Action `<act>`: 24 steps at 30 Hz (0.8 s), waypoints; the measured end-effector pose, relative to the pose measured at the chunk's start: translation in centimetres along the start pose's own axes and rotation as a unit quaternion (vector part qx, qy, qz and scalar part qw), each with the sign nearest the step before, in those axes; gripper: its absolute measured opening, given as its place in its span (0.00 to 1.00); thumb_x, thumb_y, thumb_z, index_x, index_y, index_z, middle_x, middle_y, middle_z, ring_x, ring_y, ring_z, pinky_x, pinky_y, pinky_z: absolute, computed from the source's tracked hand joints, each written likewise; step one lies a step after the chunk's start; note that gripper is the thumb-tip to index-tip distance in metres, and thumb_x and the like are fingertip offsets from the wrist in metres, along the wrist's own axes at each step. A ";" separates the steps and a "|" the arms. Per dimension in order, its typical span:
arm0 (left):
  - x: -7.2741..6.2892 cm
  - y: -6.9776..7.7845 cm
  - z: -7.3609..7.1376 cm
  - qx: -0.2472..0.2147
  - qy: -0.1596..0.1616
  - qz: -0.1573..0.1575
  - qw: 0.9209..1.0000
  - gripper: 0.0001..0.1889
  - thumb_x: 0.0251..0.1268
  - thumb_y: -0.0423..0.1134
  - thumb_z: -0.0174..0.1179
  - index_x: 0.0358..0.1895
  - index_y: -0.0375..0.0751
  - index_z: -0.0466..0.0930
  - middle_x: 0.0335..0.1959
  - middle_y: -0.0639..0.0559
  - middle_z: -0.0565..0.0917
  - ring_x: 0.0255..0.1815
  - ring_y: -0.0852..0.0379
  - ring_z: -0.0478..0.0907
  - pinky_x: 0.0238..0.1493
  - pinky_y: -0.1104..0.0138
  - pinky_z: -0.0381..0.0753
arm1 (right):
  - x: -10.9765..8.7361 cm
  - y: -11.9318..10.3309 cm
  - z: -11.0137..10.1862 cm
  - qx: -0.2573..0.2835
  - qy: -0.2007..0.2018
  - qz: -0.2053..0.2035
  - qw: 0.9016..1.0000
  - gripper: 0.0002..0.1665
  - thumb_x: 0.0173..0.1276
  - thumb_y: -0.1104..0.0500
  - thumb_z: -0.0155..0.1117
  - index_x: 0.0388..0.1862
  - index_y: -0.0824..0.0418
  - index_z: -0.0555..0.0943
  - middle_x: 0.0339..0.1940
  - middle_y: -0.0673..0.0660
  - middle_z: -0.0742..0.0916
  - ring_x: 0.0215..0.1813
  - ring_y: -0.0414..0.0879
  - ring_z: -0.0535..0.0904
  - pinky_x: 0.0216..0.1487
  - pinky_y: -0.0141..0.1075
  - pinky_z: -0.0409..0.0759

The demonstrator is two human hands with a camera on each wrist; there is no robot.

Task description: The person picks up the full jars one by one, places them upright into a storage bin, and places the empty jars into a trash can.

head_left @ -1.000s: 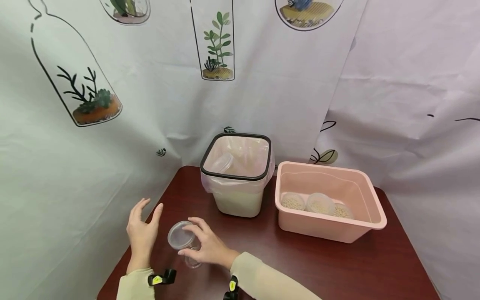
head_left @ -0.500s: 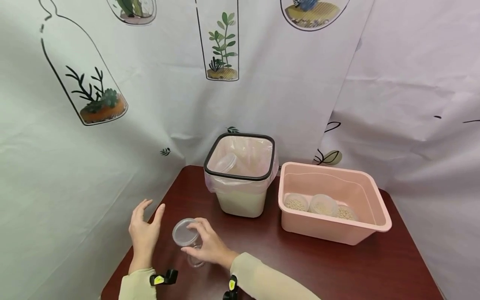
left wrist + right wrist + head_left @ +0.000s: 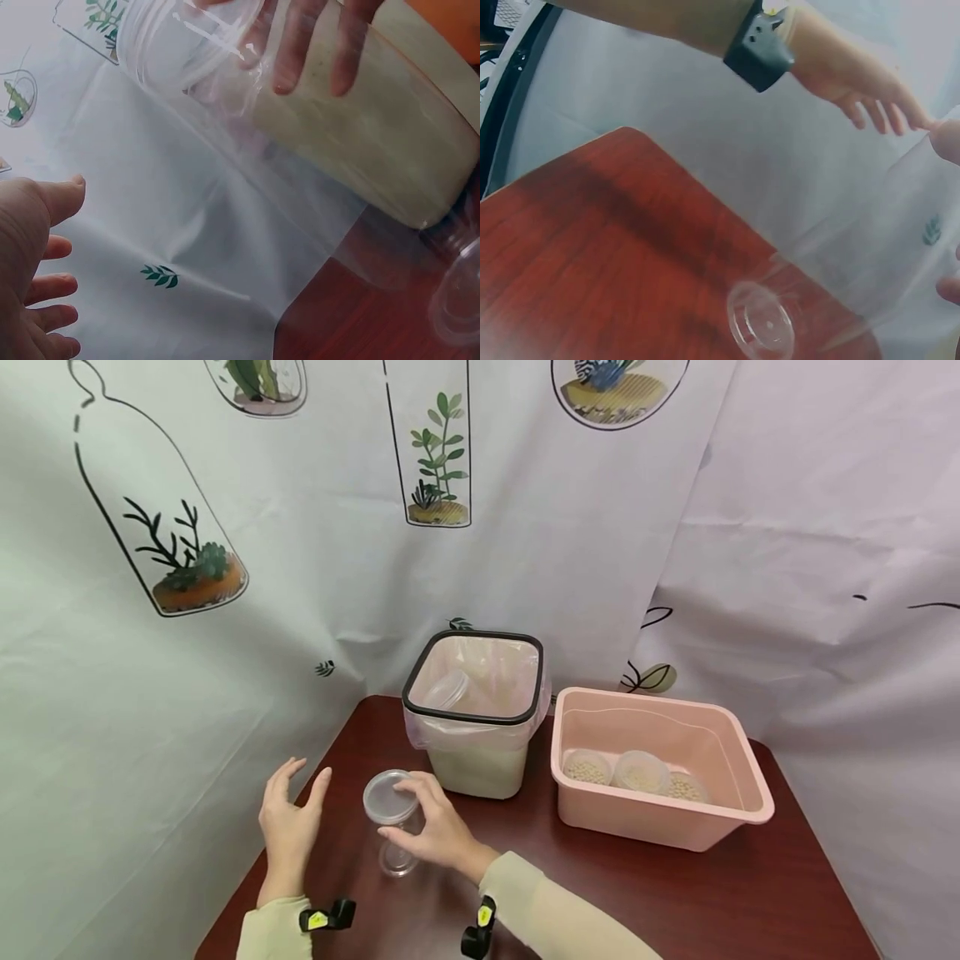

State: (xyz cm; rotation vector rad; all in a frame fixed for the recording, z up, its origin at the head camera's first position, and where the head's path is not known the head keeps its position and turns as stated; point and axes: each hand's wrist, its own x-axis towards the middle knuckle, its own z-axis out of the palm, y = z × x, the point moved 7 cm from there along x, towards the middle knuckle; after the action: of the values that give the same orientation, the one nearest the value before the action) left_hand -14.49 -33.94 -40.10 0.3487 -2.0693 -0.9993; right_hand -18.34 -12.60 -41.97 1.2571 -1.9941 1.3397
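Observation:
My right hand [image 3: 435,822] grips the upper part of a tall clear plastic jar [image 3: 389,802], thumb on the near side and fingers over the far side. Its round, rimmed top tips towards the left. Below the hand shows the smaller round base [image 3: 761,322], over the dark red tabletop. In the left wrist view the see-through jar wall [image 3: 225,142] spans much of the picture, with right-hand fingers seen through it. My left hand [image 3: 288,827] is held to the left of the jar, thumb spread from the fingers, with nothing in it.
Behind the jar stands a pale bin [image 3: 480,760] with a black rim and plastic liner, a clear lidded container [image 3: 447,691] inside. To its right, a pink tub [image 3: 660,818] holds three round containers of pale beads [image 3: 588,768]. Patterned cloth [image 3: 300,527] hangs behind the table [image 3: 637,893].
My right hand has carried the jar up and a little to the right, towards the bin. The left hand has barely moved. The head view has shifted slightly.

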 end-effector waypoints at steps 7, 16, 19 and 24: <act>0.4 0.9 0.9 -0.010 -0.007 0.014 1.000 0.23 0.55 0.41 0.67 0.54 0.37 0.77 0.61 0.43 0.72 0.62 0.43 0.66 0.56 0.45 0.64 | 0.9 0.1 -2.6 0.012 0.024 0.007 1.000 0.36 0.49 0.55 0.76 0.54 0.59 0.69 0.57 0.57 0.72 0.59 0.46 0.70 0.54 0.31 0.71; 0.8 2.2 1.8 -0.017 -0.010 0.040 0.999 0.21 0.55 0.39 0.67 0.53 0.36 0.77 0.60 0.42 0.72 0.62 0.43 0.66 0.57 0.45 0.64 | 2.4 -0.7 -5.1 0.034 0.048 -0.008 0.998 0.36 0.48 0.57 0.76 0.54 0.60 0.69 0.57 0.58 0.72 0.57 0.47 0.72 0.51 0.32 0.74; 0.9 2.6 2.1 -0.020 -0.010 0.050 0.999 0.21 0.55 0.38 0.67 0.52 0.35 0.78 0.59 0.41 0.73 0.61 0.42 0.67 0.56 0.45 0.64 | 2.9 -1.0 -5.9 0.025 0.056 -0.023 0.998 0.36 0.47 0.58 0.77 0.54 0.61 0.69 0.57 0.59 0.73 0.58 0.49 0.71 0.54 0.35 0.73; 1.2 3.2 2.7 -0.024 -0.015 0.065 0.998 0.21 0.55 0.37 0.67 0.52 0.34 0.77 0.59 0.41 0.73 0.60 0.41 0.67 0.56 0.46 0.65 | 4.0 -1.9 -7.8 0.007 0.090 -0.058 0.994 0.39 0.41 0.63 0.79 0.52 0.65 0.70 0.53 0.64 0.75 0.57 0.54 0.71 0.53 0.38 0.73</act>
State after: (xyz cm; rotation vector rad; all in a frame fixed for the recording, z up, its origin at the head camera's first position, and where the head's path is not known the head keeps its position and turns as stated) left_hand -17.02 -31.05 -38.03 0.1740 -2.0620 -0.9793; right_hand -19.72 -7.74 -34.57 1.1935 -1.7657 1.3606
